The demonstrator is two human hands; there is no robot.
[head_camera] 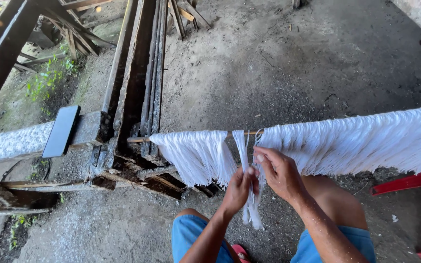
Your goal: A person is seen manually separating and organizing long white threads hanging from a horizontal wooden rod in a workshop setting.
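In the head view, white threads (pixel 347 141) hung in a thick fringe over a thin wooden rod (pixel 140 139) that ran across the picture just above both hands. One narrow bunch of threads (pixel 242 156) hung apart from the rest, between a shorter fringe on the left and the long fringe on the right. The left hand (pixel 237 191) was closed round this bunch low down, its fingers (pixel 252 171) pinched shut on the strands, with the loose ends dangling below the fist. The right hand (pixel 279 171) sat just beside it, slightly higher, with its fingers (pixel 261 155) narrowed to a pinch on strands at the left edge of the long fringe, touching or nearly touching the left hand's fingertips. Below the hands were the person's bare knees and blue shorts (pixel 191 236). Well to the left of the fingers, a dark phone (pixel 61 131) lay flat on a grey concrete ledge (pixel 10 143), beside weathered wooden beams (pixel 135 73) that held the rod's left end. To the right of the fingers and lower, the edge of a red plastic chair (pixel 408 182) showed. The floor (pixel 293 58) beyond the rod was bare grey concrete, dusty and scattered with small scraps, and some green weeds (pixel 45 80) grew far off to the upper left.
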